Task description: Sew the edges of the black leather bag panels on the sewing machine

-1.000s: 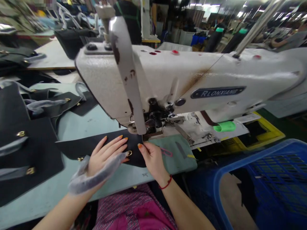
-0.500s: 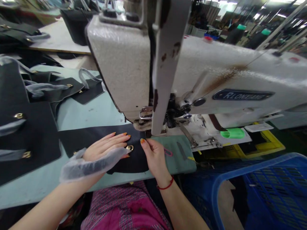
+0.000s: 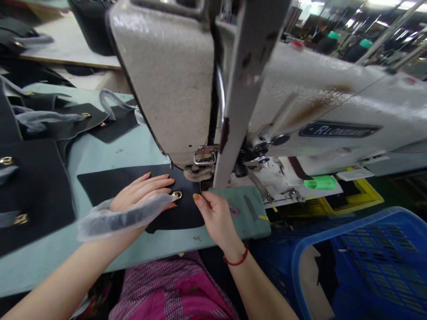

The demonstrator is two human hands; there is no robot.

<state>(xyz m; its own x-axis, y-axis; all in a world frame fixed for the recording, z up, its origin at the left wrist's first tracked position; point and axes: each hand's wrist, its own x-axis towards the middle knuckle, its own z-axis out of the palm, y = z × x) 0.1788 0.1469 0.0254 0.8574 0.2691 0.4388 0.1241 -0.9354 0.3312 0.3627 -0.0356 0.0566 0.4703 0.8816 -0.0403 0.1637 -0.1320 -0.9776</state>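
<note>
Resting left hand (image 3: 142, 200), fingers extended, flat on black panel (image 3: 185, 213), with plastic-wrapped strap (image 3: 123, 222) draped across wrist; pinching panel's right edge with right hand (image 3: 218, 218), thumb on top; holding panel on pale green table (image 3: 96, 155), just beside sewing machine (image 3: 163, 84).

- left hand (image 3: 138, 194): palm down, flat, fingers extended rightward
- right hand (image 3: 217, 216): thumb forward, fingers curled, pinch grip
- both forearms (image 3: 78, 266): bare, reaching forward, angled inward
</note>
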